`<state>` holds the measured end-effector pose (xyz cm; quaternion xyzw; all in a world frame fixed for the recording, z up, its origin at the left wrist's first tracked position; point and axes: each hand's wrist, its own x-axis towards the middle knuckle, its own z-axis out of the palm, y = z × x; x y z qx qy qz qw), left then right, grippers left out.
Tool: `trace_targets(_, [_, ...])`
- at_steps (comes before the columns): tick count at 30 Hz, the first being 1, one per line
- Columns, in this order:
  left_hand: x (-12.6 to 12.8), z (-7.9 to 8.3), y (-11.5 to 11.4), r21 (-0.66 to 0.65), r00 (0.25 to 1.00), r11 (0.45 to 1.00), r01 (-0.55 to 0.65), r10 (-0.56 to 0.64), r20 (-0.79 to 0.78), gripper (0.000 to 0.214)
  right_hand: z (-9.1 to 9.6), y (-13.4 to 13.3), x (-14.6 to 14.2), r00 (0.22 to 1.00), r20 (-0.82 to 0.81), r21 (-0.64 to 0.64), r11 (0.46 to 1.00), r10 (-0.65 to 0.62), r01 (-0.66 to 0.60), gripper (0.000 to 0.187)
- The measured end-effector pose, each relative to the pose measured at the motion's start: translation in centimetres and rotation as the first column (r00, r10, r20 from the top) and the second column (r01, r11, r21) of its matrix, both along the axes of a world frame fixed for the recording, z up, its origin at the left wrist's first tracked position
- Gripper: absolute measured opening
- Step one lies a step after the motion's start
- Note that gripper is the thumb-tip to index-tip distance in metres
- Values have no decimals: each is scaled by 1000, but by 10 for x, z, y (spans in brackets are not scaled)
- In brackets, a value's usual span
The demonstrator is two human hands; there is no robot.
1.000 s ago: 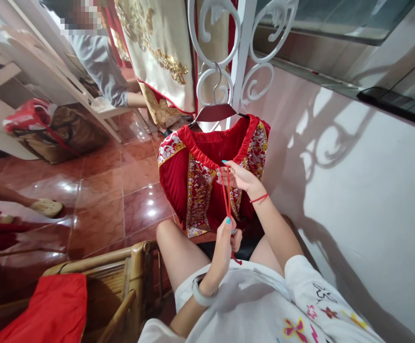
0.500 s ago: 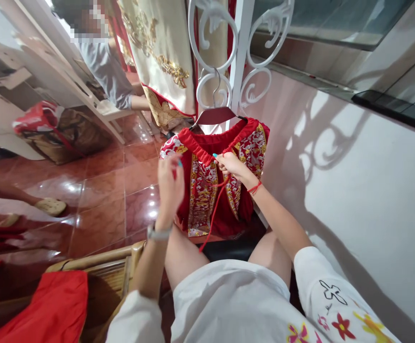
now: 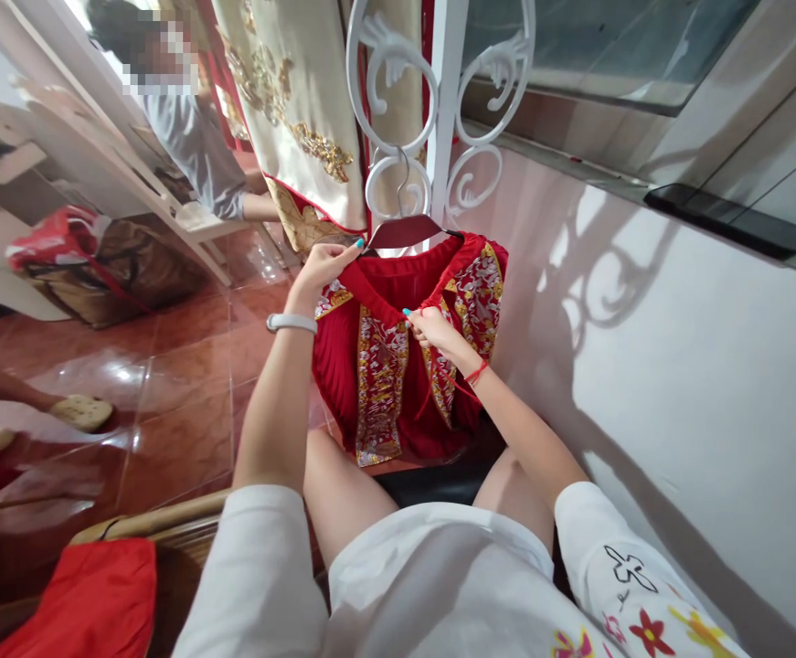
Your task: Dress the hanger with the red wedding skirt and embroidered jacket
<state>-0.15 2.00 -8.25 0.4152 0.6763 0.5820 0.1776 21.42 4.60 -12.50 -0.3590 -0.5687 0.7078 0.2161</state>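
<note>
A red pleated skirt [image 3: 431, 425] with embroidered panels hangs in front of me from a dark red hanger [image 3: 408, 232], which is hooked on white scrollwork. Its gathered waistband sags in the middle. My left hand [image 3: 325, 270] pinches the waistband at its left end, close to the hanger's tip. At the sagging middle, my right hand [image 3: 435, 331] is closed on the front of the waistband. A thin red cord [image 3: 426, 402] dangles below the right hand; where it starts is hidden by the fingers.
Behind the hanger stands a white metal scrollwork frame [image 3: 444, 110] beside a cream embroidered cloth [image 3: 322, 110]. Another person [image 3: 196, 146] sits at the upper left. A brown bag [image 3: 143, 270] lies on the tiled floor. Red cloth [image 3: 96, 594] rests on a bamboo seat [image 3: 178, 512]. A white wall [image 3: 699, 384] rises at right.
My left hand has moved up from beside the skirt and taken hold of the waistband's left end. My right hand stays on the waistband's middle. The cord has swung to the right.
</note>
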Motion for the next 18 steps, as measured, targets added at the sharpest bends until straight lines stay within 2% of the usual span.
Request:
trace_targets(1, [6,-4,0,-18,998,998,-57,56,-39,46,-1,1,1,1000,-12,-15,1000,-5,5,39])
trace_targets(2, [15,-7,2,-13,982,987,-162,160,-100,45,-2,2,3,1000,-23,-33,999,-5,4,38])
trace_targets(3, [25,-10,4,24,940,953,-302,302,-160,43,-2,4,6,1000,-31,-52,999,-3,1,38])
trace_targets(5, [49,-17,7,125,782,811,-571,584,-219,41,-1,8,13,999,-42,-81,997,-4,1,38])
trace_targets(6, [63,-22,7,187,706,739,-647,674,-217,38,0,9,18,999,-43,-90,996,-11,7,38])
trace_targets(7, [77,-28,4,254,668,697,-671,717,-201,34,1,10,22,999,-42,-95,995,-17,13,38])
trace_targets(9, [110,-46,-10,392,695,706,-590,691,-197,25,3,10,27,999,-38,-100,995,-18,15,37])
trace_targets(10, [127,-58,-20,440,741,739,-511,638,-211,26,4,10,28,999,-32,-103,995,-11,8,37])
trace_targets(11, [145,-71,-32,433,802,796,-423,552,-230,29,4,8,27,1000,-24,-108,994,-1,-2,36])
trace_targets(13, [181,-98,-56,321,928,896,-306,356,-111,37,3,5,22,1000,-19,-116,993,11,-13,36])
trace_targets(14, [196,-110,-65,266,957,924,-273,290,-25,39,2,2,18,1000,-23,-119,993,9,-12,36])
trace_targets(16, [219,-124,-77,178,965,953,-246,223,139,39,0,-2,11,998,-55,-126,992,-3,-4,36])
trace_targets(18, [228,-127,-79,144,947,973,-181,133,291,33,-4,-5,6,995,-93,-138,990,-22,9,36])
